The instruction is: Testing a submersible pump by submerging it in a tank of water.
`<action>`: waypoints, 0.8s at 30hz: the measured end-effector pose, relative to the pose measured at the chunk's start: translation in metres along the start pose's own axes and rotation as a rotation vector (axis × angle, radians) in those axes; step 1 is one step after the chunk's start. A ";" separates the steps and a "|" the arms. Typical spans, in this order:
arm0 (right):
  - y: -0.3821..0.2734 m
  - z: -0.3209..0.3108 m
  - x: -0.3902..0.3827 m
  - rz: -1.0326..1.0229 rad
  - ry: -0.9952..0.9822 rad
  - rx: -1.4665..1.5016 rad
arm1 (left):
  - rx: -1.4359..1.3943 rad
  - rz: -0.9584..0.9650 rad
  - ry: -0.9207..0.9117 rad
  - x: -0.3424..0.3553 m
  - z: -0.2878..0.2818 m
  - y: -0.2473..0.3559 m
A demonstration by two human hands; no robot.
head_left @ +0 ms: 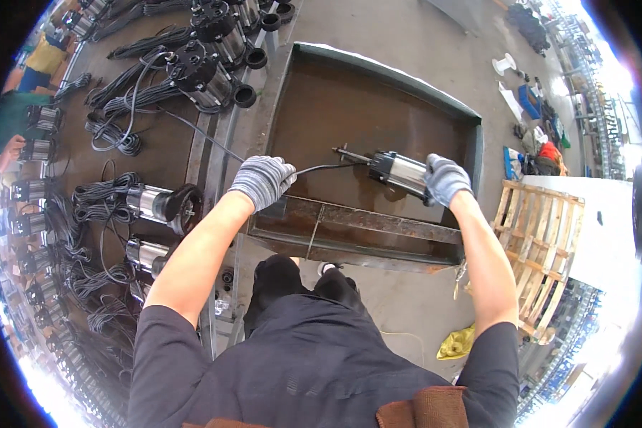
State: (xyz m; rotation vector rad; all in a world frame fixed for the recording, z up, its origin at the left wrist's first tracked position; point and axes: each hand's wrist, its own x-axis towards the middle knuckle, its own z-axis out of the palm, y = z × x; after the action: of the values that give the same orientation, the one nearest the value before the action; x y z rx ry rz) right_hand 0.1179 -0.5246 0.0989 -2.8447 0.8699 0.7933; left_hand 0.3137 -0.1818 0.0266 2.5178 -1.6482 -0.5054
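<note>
My right hand (446,178), in a grey knit glove, is wrapped round the right end of a silver pump motor (405,173) with black end caps. The motor lies tilted over a tank (386,65) of brown water; whether it touches the water I cannot tell. A metal fitting with a crosspiece (349,155) sticks out of its left end. My left hand (262,180), gloved alike, is closed round the black cable (328,168) that runs from the motor. Beyond that hand the cable goes up left to the bench.
On the bench at left stand several pumps (201,75) with coiled cables (114,135); more pumps (150,202) lie nearer me. A rusty bar (385,222) crosses the tank's near side. At right are a wooden pallet (531,250), a blue crate (529,101) and a yellow bag (456,344).
</note>
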 end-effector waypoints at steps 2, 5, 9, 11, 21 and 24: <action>-0.010 0.011 0.021 0.013 -0.026 -0.015 | 0.011 -0.007 -0.008 0.005 0.013 0.002; -0.013 0.038 0.045 0.017 -0.034 -0.013 | -0.059 -0.066 0.038 0.006 0.024 0.009; -0.024 0.056 0.063 -0.006 0.026 0.036 | -0.270 -0.288 0.112 0.011 0.028 0.008; -0.026 0.065 0.070 0.006 0.121 0.125 | -0.274 -0.385 0.068 0.015 0.028 0.009; -0.040 0.087 0.095 0.005 0.091 0.186 | -0.160 -0.465 -0.038 0.020 0.025 0.016; -0.039 0.097 0.097 -0.028 0.124 0.179 | -0.158 -0.473 -0.038 0.023 0.025 0.018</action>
State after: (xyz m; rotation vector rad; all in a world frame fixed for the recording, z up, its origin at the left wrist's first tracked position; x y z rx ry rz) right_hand 0.1633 -0.5213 -0.0366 -2.7640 0.8662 0.5112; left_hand 0.2983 -0.2070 0.0027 2.7806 -0.9619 -0.6918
